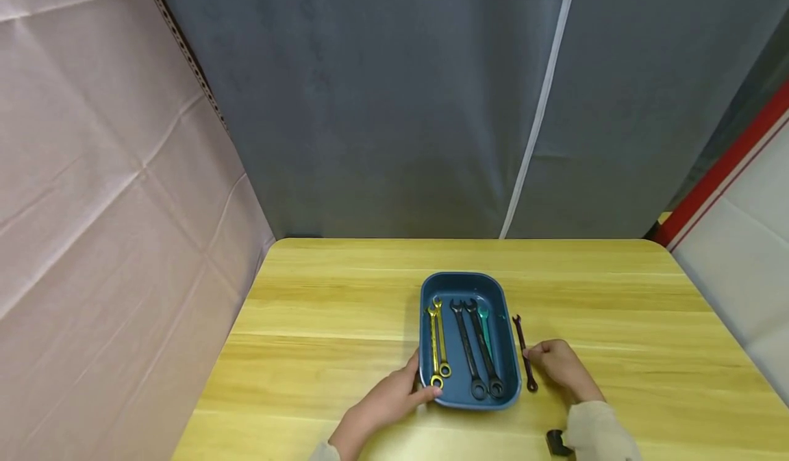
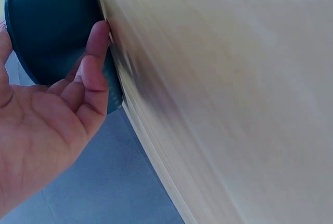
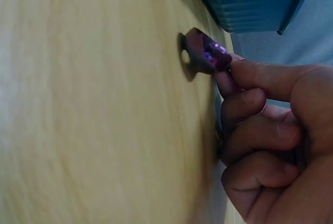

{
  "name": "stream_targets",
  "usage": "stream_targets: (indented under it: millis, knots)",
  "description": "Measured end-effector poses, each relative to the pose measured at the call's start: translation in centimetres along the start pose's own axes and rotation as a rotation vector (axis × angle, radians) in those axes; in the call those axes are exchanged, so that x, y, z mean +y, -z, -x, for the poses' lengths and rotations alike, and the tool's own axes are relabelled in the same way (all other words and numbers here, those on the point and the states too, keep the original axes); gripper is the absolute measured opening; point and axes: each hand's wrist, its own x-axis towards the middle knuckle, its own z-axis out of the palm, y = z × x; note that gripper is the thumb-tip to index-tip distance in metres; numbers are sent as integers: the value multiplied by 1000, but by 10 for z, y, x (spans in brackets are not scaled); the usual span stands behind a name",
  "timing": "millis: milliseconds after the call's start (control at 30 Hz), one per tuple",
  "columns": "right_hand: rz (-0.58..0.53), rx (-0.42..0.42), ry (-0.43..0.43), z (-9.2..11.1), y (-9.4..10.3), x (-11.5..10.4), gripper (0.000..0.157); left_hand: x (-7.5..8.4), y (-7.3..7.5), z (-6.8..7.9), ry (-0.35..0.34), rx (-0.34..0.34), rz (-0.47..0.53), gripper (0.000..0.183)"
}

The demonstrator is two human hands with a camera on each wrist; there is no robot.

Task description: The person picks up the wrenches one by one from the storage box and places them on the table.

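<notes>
A blue tray (image 1: 456, 285) lies on the table, and my left hand (image 1: 390, 398) grips its near left corner, thumb over the rim and fingers against the outer wall (image 2: 52, 26). Inside are two gold wrenches (image 1: 442, 341) on the left, two black wrenches (image 1: 466, 348) right of the middle and a green wrench (image 1: 484, 320) along the right wall. Just right of the tray, my right hand (image 1: 559, 364) pinches a purple wrench (image 1: 520, 331) between thumb and index finger. In the right wrist view, one end of this wrench (image 3: 205, 52) shows close over the tabletop; the other fingers are curled.
The wooden table (image 1: 320, 324) runs back to a grey curtain (image 1: 394, 139). Pale cloth (image 1: 111, 207) hangs along the left side, and a white panel with a red edge (image 1: 727, 166) stands at right. A small black object (image 1: 557, 442) is beside the right sleeve.
</notes>
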Motion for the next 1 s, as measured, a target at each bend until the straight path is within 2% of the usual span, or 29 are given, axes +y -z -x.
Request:
stream_targets:
  millis: [300,733,1000]
  knots:
    - [29,16,-9,2,1,-7,26,2,1,-1,-2,-6,14,89]
    - [7,37,-31,4,-2,-7,25,3,1,0,13,-3,5,89]
    - [32,91,-10,5,1,-7,27,3,1,2,17,3,-9,89]
